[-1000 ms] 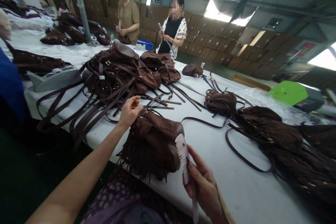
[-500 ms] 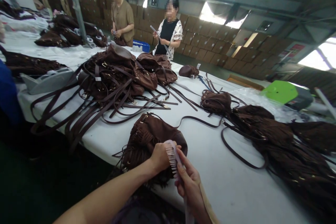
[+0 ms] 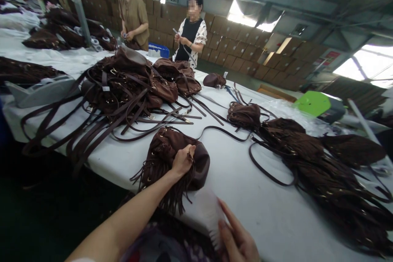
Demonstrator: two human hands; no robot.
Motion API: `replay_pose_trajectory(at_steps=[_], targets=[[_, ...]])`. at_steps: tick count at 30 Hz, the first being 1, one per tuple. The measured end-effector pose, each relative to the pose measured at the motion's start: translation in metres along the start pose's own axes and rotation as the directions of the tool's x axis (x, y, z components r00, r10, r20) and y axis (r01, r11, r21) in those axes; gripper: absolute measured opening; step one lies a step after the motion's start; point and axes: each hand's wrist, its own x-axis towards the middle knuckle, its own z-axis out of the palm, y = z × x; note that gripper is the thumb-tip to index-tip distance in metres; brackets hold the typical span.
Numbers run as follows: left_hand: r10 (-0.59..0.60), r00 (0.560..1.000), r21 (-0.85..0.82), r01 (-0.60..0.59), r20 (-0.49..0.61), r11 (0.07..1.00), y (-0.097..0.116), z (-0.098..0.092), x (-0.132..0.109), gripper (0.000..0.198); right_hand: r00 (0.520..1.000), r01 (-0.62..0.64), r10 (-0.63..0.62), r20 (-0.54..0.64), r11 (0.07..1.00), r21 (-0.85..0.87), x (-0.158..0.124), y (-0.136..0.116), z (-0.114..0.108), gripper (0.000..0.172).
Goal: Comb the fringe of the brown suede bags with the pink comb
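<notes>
A dark brown fringed bag lies near the front edge of the white table, its fringe hanging over the edge. My left hand is closed on a bunch of the bag's fringe at its upper side. Low in the view, my right hand grips a pale comb, blurred by motion, its teeth turned toward the fringe but apart from it. A thin brown strap runs from the bag to the right.
A heap of brown bags with dangling straps stands at the left. More brown bags lie along the right, near a green and grey object. Two co-workers stand across the table, with stacked cartons behind.
My right hand has drawn the comb down and away from the fringe, toward me. My left hand still grips the bag's fringe. The whole view has shifted slightly.
</notes>
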Motion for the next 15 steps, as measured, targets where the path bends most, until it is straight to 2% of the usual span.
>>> replay_pose_trajectory(at_steps=[3, 5, 7, 9, 12, 15], targets=[[0.061, 0.995, -0.064, -0.066, -0.081, 0.996, 0.005, -0.019, -0.016, 0.049, 0.989, -0.107, 0.108, -0.103, 0.994, 0.020, 0.014, -0.006, -0.014, 0.085], [0.134, 0.973, 0.013, -0.134, -0.187, 0.991, 0.008, -0.039, -0.028, 0.045, 0.990, -0.094, 0.094, -0.107, 0.996, 0.004, 0.025, -0.013, -0.019, 0.091], [0.165, 0.955, 0.139, -0.134, -0.245, 0.981, 0.009, -0.061, -0.038, 0.040, 0.995, -0.042, 0.037, -0.090, 0.997, -0.062, 0.037, -0.026, -0.020, 0.092], [0.088, 0.974, 0.181, -0.049, -0.210, 0.982, 0.009, -0.080, -0.044, 0.038, 0.998, 0.027, -0.037, -0.057, 0.984, -0.177, 0.051, -0.045, -0.018, 0.089], [-0.034, 0.990, 0.022, 0.037, -0.138, 0.999, 0.010, -0.098, -0.052, 0.031, 0.982, 0.177, -0.188, 0.012, 0.897, -0.404, 0.074, -0.084, -0.009, 0.083], [-0.002, 0.984, -0.114, -0.019, -0.178, 0.993, 0.019, -0.106, -0.058, 0.021, 0.940, 0.335, -0.304, 0.153, 0.747, -0.574, 0.099, -0.122, 0.002, 0.080]])
